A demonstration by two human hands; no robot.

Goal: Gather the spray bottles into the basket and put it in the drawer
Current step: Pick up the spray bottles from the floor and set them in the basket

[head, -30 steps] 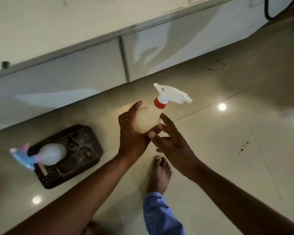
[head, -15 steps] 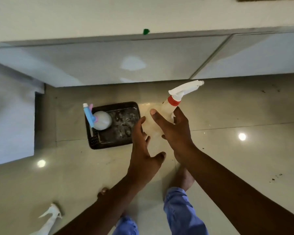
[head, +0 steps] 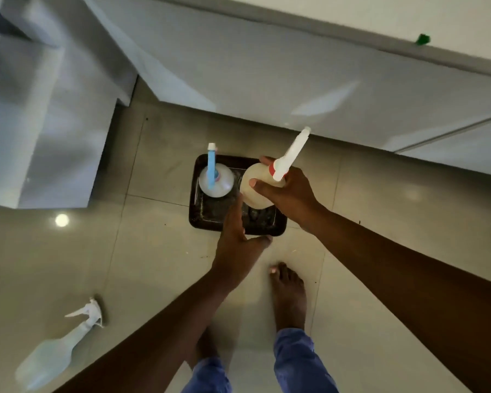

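Far left of the basket (head: 278, 225), a clear bottle (head: 50, 354) lies on the floor, still to be gathered. Inside the basket, at its left end, the blue-topped bottle (head: 216, 180) stands upright. The left hand (head: 236, 239) hovers spread over the basket's near edge, gripping nothing. The right hand (head: 288, 191) wraps the red-collared bottle (head: 257, 185) above the basket's right half; best lowered straight, clear of its neighbour. Its base is hidden, and no open drawer can be made out.
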